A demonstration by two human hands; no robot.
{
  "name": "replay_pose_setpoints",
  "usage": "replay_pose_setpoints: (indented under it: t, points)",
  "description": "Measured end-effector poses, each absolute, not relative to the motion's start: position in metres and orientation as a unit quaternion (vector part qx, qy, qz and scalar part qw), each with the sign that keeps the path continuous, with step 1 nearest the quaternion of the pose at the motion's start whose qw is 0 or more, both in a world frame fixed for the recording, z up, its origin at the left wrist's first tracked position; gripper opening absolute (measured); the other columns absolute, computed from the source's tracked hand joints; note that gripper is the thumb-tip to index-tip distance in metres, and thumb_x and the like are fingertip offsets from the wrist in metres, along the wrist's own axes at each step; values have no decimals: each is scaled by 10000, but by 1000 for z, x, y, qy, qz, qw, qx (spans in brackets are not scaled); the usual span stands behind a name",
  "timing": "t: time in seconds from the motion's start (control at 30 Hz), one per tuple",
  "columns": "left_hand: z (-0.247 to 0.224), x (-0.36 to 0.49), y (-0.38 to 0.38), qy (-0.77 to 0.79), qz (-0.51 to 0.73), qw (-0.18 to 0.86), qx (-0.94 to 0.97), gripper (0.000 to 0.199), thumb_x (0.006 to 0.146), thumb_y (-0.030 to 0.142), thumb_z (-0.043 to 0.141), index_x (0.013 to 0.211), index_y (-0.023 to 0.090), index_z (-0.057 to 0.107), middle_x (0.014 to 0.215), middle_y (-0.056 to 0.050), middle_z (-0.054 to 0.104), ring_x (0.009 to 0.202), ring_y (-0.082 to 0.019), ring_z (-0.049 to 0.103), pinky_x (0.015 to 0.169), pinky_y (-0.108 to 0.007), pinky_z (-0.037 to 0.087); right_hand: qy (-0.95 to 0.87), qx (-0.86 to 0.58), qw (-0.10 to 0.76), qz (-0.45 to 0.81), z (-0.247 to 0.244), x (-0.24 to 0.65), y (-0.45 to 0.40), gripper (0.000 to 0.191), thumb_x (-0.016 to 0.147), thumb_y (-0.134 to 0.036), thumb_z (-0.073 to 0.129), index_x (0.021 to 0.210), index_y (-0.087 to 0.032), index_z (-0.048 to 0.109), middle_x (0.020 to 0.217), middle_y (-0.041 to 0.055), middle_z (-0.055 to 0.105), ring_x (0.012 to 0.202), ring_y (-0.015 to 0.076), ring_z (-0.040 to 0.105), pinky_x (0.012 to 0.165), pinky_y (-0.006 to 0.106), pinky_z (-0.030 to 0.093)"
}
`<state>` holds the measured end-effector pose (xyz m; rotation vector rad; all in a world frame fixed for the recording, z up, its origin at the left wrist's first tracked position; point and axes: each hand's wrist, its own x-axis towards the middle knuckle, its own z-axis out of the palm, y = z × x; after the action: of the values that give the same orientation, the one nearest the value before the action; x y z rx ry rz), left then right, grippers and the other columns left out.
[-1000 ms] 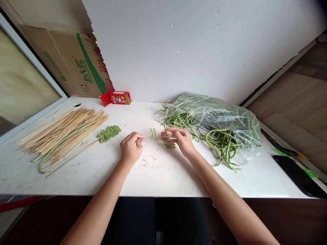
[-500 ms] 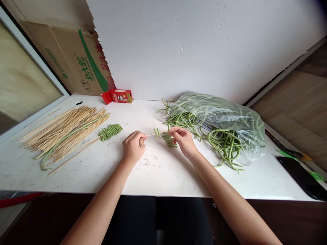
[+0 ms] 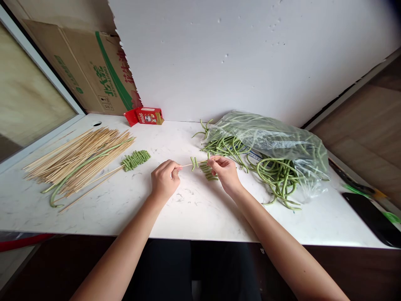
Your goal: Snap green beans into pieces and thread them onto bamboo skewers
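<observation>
Here's the left hand (image 3: 165, 177), closed round one end of a thin skewer (image 3: 187, 165), and the right hand (image 3: 224, 170) pinching near the other end, fingers bunched together. Between them, two short bean pieces (image 3: 194, 163) sit side by side on the stick, crosswise to it, and another short piece (image 3: 208, 156) stands right at the right fingertips. Just below those fingertips, a row of cut beans (image 3: 207, 170) lies on the white tabletop (image 3: 188, 217), partly covered by the hand.

Over on the left, a finished-looking bean skewer (image 3: 135, 160) lies flat, packed with pieces, its stick pointing down towards the near left. Beside it, a big spread of bare skewers (image 3: 84, 156), with a long bean (image 3: 75, 170) draped across them! Out right, long green beans (image 3: 277, 175) spill from a clear plastic bag (image 3: 266, 131). At the back, a red box (image 3: 150, 116); far right, a black phone-like object (image 3: 369, 218).
</observation>
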<state>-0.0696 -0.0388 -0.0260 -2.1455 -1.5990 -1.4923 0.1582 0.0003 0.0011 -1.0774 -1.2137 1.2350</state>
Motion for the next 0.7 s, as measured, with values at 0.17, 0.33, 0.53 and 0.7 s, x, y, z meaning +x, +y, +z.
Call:
replay_pose_setpoints:
  t: [0.17, 0.33, 0.53, 0.7]
  points:
    - [-27, -67, -39, -518, -483, 29, -706, 216, 956, 103, 552, 810, 220, 659, 809, -12, 742, 771, -163, 692, 654, -264, 456, -521, -459, 516, 502, -3, 155, 1, 346, 736, -513, 860, 806, -190, 759, 808, 51, 735, 603, 146, 557, 525, 281, 434]
    - [-30, -64, -38, -497, -483, 8, -720, 208, 981, 122, 542, 841, 221, 661, 834, -22, 742, 791, -160, 701, 665, -254, 476, -534, -461, 519, 482, -9, 152, 1, 320, 752, -498, 850, 789, -192, 765, 913, 82, 774, 747, 198, 661, 580, 292, 493]
    - [-30, -64, -38, -482, -495, -4, -723, 205, 960, 89, 547, 839, 216, 653, 816, -15, 723, 749, -147, 673, 662, -250, 480, -547, -457, 518, 473, -10, 153, 0, 300, 780, -491, 835, 788, -196, 780, 971, 107, 788, 829, 231, 697, 630, 310, 532]
    - [-28, -62, -39, -484, -484, -12, -729, 206, 958, 91, 540, 847, 219, 658, 825, -25, 726, 770, -162, 687, 678, -263, 500, -551, -455, 511, 477, -9, 150, -4, 307, 767, -492, 843, 802, -192, 784, 950, 105, 797, 847, 242, 712, 666, 322, 554]
